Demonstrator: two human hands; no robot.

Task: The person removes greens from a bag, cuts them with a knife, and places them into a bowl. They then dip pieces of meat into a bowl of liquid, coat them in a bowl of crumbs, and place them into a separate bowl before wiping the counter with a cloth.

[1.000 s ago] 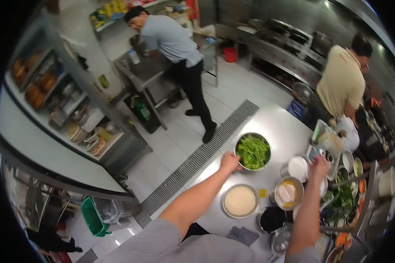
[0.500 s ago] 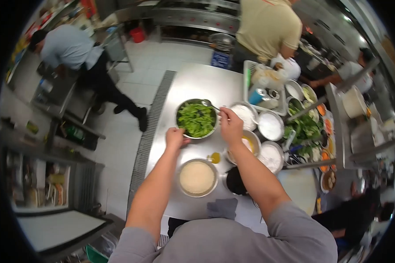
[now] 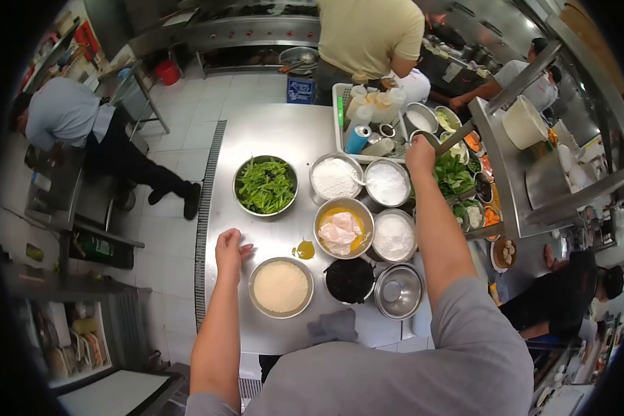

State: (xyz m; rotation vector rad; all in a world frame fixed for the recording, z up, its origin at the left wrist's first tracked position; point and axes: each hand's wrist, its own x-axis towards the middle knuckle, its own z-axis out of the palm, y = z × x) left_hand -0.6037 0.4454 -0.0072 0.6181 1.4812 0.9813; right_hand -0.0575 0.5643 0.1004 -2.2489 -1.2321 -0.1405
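Note:
My left hand (image 3: 231, 254) hovers above the left side of the steel table, its fingers apart and holding nothing. Just below it is a metal bowl (image 3: 281, 317) of pale crumbs (image 3: 281, 286). Above it stands a metal bowl (image 3: 266, 215) filled with cut green leaves (image 3: 265, 184). My right hand (image 3: 421, 159) reaches far right, beside the bowls of vegetables. Its fingers are closed, and what they hold is hidden. Near its forearm are bowls of white powder (image 3: 394, 234) and pale raw meat in yellow liquid (image 3: 341, 231).
A white crate (image 3: 338, 132) holds squeeze bottles and a blue can (image 3: 357, 139). Dark crumbs (image 3: 349, 280), stacked empty bowls (image 3: 399, 291) and a grey cloth (image 3: 333, 326) lie nearer me. A steel shelf (image 3: 489, 114) borders the right. Co-workers stand around, one at the far edge (image 3: 371, 38).
My left hand has let go of the greens bowl and drawn back toward me. My right hand has left the greens with the spoon and swung right to the vegetable containers.

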